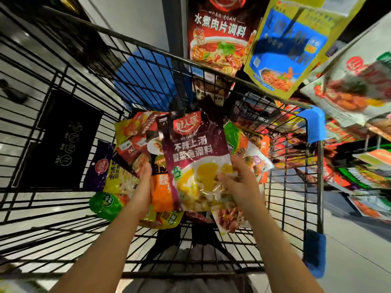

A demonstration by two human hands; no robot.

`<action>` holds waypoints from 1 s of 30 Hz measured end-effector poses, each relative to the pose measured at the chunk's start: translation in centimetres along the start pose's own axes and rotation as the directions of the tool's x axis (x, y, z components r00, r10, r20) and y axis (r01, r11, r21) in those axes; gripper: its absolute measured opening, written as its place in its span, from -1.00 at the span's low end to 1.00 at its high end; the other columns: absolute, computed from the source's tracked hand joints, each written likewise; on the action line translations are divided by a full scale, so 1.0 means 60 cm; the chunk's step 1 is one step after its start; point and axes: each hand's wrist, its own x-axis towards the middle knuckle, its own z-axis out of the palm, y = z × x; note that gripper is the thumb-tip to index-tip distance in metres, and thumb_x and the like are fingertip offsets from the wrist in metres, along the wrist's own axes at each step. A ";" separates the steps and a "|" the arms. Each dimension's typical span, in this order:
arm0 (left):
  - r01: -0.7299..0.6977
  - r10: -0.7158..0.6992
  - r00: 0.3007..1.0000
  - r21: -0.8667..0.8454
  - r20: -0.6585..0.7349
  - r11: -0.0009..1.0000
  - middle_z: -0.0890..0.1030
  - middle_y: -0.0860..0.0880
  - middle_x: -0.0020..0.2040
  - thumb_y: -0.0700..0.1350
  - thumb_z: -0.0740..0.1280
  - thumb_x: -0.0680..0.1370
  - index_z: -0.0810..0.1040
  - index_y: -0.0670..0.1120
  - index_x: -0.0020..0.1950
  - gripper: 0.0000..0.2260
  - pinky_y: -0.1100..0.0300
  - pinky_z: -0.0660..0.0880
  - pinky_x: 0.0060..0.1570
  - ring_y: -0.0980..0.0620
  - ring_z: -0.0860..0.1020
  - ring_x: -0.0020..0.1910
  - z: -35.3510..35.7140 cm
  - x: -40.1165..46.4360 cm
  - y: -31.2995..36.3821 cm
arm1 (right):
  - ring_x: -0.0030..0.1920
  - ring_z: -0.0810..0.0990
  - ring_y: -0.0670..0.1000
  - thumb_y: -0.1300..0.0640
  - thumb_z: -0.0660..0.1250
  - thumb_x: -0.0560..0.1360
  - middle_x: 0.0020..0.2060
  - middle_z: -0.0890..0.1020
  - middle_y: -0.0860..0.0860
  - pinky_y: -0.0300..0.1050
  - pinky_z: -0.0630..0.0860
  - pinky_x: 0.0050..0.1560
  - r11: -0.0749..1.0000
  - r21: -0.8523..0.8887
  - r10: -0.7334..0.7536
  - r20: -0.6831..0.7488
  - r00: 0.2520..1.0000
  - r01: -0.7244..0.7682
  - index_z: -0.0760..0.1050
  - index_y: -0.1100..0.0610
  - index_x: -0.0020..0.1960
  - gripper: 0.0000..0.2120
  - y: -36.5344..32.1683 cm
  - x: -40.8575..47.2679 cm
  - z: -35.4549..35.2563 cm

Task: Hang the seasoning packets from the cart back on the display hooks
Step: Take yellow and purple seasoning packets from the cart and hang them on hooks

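Note:
Both my hands reach into a black wire cart [281, 210]. My right hand [239, 178] grips the lower right edge of a purple seasoning packet [194, 149] with a yellow soup picture. My left hand [143, 185] holds the left side of a stack of packets, an orange packet [161, 191] among them, behind the purple one. Several more packets [118, 176] lie loose in the cart. On the display above hang a red packet [218, 32] and a yellow-and-blue packet [289, 45].
More hanging packets [351, 89] fill the display at the right, close over the cart's corner with its blue bumper [313, 123]. A blue bag [146, 77] sits beyond the cart's far wall. Pale floor tiles lie at the left and lower right.

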 end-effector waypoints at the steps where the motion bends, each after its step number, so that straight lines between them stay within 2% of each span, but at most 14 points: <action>1: -0.010 0.010 1.000 -0.020 -0.027 1.000 0.54 -0.06 0.36 0.49 0.37 0.33 0.27 0.21 0.51 -0.18 -0.27 0.47 0.24 -0.15 0.57 0.26 0.001 -0.001 -0.003 | 0.06 0.61 -0.01 0.19 0.40 0.53 0.10 0.59 -0.05 -0.12 0.57 0.01 0.998 -0.014 0.064 0.049 0.997 -0.064 0.45 0.00 0.32 -0.61 0.013 0.012 0.021; 3: -0.074 0.079 0.993 0.063 -0.086 0.995 0.51 0.02 0.38 0.27 0.50 0.38 0.22 0.20 0.53 -0.21 -0.23 0.39 0.35 -0.08 0.50 0.32 0.003 -0.005 -0.001 | 0.04 0.55 -0.02 0.23 0.34 0.56 0.08 0.55 -0.05 -0.19 0.47 -0.02 0.973 -0.145 0.190 0.072 0.979 -0.178 0.40 0.08 0.37 -0.61 0.045 0.044 0.055; 5: -0.113 0.132 0.982 0.144 -0.132 0.983 0.46 0.02 0.40 0.00 0.47 0.49 0.14 0.17 0.57 -0.26 -0.18 0.32 0.41 -0.07 0.44 0.37 0.003 -0.006 -0.003 | 0.09 0.54 0.08 0.23 0.36 0.53 0.17 0.56 0.09 -0.12 0.47 0.01 0.933 -0.215 0.310 0.079 0.948 -0.287 0.34 0.12 0.44 -0.50 0.077 0.068 0.077; 7: -0.146 0.160 0.980 0.125 -0.116 0.981 0.49 -0.01 0.36 -0.15 0.42 0.53 0.13 0.14 0.57 -0.29 -0.14 0.35 0.39 -0.07 0.46 0.35 -0.001 0.001 -0.009 | 0.08 0.57 0.13 0.20 0.41 0.50 0.19 0.56 0.15 -0.10 0.48 -0.06 0.919 -0.214 0.355 0.085 0.931 -0.331 0.29 0.08 0.47 -0.41 0.096 0.083 0.082; 9: -0.147 0.161 0.979 0.117 -0.123 0.982 0.47 0.00 0.35 -0.25 0.36 0.57 0.15 0.12 0.58 -0.32 0.01 0.45 0.27 -0.02 0.47 0.30 -0.001 0.004 -0.004 | 0.09 0.56 0.11 0.18 0.41 0.51 0.15 0.56 0.08 -0.07 0.49 -0.02 0.925 -0.226 0.330 0.074 0.941 -0.306 0.31 0.04 0.47 -0.43 0.095 0.094 0.071; 11: -0.160 0.181 0.972 0.140 -0.149 0.977 0.42 0.01 0.40 -0.31 0.32 0.59 0.16 0.11 0.58 -0.34 0.11 0.48 0.12 -0.02 0.47 0.29 -0.001 0.003 0.002 | 0.06 0.52 0.05 0.20 0.36 0.55 0.13 0.55 0.03 -0.08 0.44 -0.01 0.929 -0.257 0.288 0.060 0.956 -0.265 0.33 0.04 0.45 -0.49 0.090 0.104 0.050; 13: -0.151 0.176 0.971 0.158 -0.159 0.976 0.39 0.06 0.41 -0.32 0.30 0.59 0.19 0.13 0.57 -0.36 0.09 0.49 0.12 -0.01 0.47 0.28 -0.004 -0.001 0.006 | 0.02 0.51 0.02 0.22 0.32 0.57 0.18 0.56 0.03 -0.13 0.41 -0.04 0.921 -0.296 0.270 0.025 0.962 -0.251 0.32 0.04 0.46 -0.52 0.089 0.111 0.025; 16: -0.156 0.179 0.978 0.200 -0.106 0.967 0.39 -0.02 0.46 -0.35 0.29 0.59 0.23 0.14 0.55 -0.36 0.13 0.57 -0.03 -0.05 0.48 0.29 -0.023 -0.007 0.018 | 0.15 0.53 0.13 0.24 0.30 0.57 0.26 0.54 0.07 -0.08 0.43 0.03 0.892 -0.371 0.246 -0.086 0.966 -0.260 0.28 0.05 0.49 -0.48 0.092 0.118 -0.021; 19: -0.174 0.193 0.981 0.362 -0.016 0.916 0.32 0.02 0.49 -0.32 0.30 0.59 0.30 0.32 0.45 -0.37 -0.03 0.49 0.23 -0.06 0.42 0.36 -0.048 -0.032 0.052 | 0.27 0.49 0.23 0.26 0.29 0.55 0.32 0.51 0.17 0.01 0.42 0.06 0.831 -0.485 0.202 -0.194 0.960 -0.272 0.26 0.05 0.52 -0.44 0.097 0.126 -0.060; 22: -0.218 0.178 0.976 0.565 0.126 0.796 0.24 0.06 0.55 -0.34 0.31 0.58 0.33 0.37 0.32 -0.39 0.04 0.29 0.43 0.00 0.27 0.50 -0.067 -0.053 0.088 | 0.22 0.50 0.31 0.28 0.29 0.52 0.26 0.51 0.27 0.12 0.47 0.06 0.751 -0.597 0.182 -0.223 0.958 -0.282 0.26 0.10 0.51 -0.42 0.108 0.126 -0.074; 24: -0.241 0.130 0.968 0.661 0.213 0.711 0.17 0.09 0.58 -0.35 0.31 0.58 0.32 0.32 0.34 -0.40 0.17 0.23 0.42 0.06 0.18 0.54 -0.062 -0.060 0.109 | 0.23 0.45 0.36 0.28 0.32 0.50 0.27 0.46 0.34 0.17 0.44 0.11 0.730 -0.638 0.121 -0.232 0.965 -0.245 0.26 0.18 0.51 -0.40 0.113 0.121 -0.067; 26: -0.263 0.077 0.958 0.733 0.278 0.628 0.14 0.09 0.59 -0.32 0.32 0.58 0.33 0.32 0.39 -0.40 0.21 0.21 0.40 0.07 0.16 0.55 -0.046 -0.056 0.121 | 0.30 0.37 0.38 0.22 0.40 0.47 0.33 0.39 0.36 0.23 0.35 0.25 0.735 -0.665 0.006 -0.195 0.981 -0.137 0.26 0.22 0.51 -0.35 0.113 0.113 -0.048; 28: -0.294 0.038 0.943 0.778 0.330 0.556 0.18 0.11 0.56 -0.31 0.31 0.59 0.33 0.31 0.43 -0.40 0.19 0.21 0.43 0.08 0.20 0.52 -0.026 -0.052 0.132 | 0.43 0.26 0.28 0.09 0.45 0.48 0.45 0.30 0.25 0.20 0.26 0.38 0.731 -0.683 -0.072 -0.068 0.995 0.006 0.22 0.11 0.54 -0.29 0.087 0.108 -0.022; 30: -0.329 0.020 0.927 0.786 0.374 0.523 0.23 0.11 0.54 -0.32 0.31 0.59 0.34 0.40 0.34 -0.38 0.09 0.21 0.50 0.09 0.24 0.51 -0.016 -0.049 0.145 | 0.50 0.15 0.19 0.01 0.49 0.45 0.52 0.21 0.13 0.17 0.19 0.44 0.725 -0.655 -0.173 0.127 0.977 0.214 0.18 0.01 0.56 -0.22 0.050 0.108 0.008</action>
